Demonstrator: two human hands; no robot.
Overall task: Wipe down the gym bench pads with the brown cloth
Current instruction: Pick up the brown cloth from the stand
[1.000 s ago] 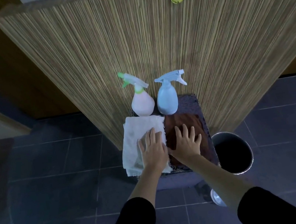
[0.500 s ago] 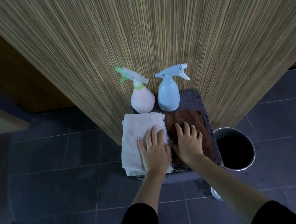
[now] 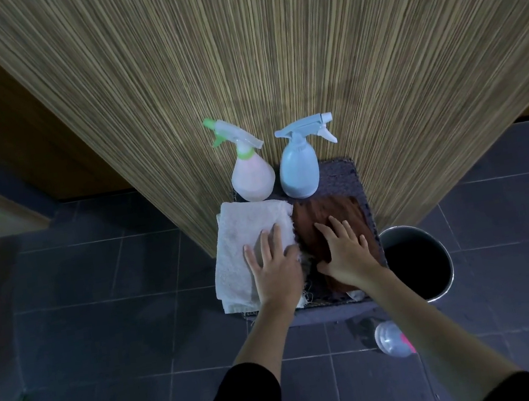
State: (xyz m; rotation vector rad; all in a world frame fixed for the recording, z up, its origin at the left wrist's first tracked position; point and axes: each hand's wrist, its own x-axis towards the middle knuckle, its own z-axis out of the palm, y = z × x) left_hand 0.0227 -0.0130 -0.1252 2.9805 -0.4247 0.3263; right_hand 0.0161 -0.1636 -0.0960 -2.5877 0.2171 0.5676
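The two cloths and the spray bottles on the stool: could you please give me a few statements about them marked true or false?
1. The right hand lies flat on the brown cloth. True.
2. The left hand holds the pink spray bottle. False: it rests on the white cloth.
3. The blue spray bottle stands upright. True.
4. The metal bin stands left of the stool. False: right.

No legible text or labels anywhere.
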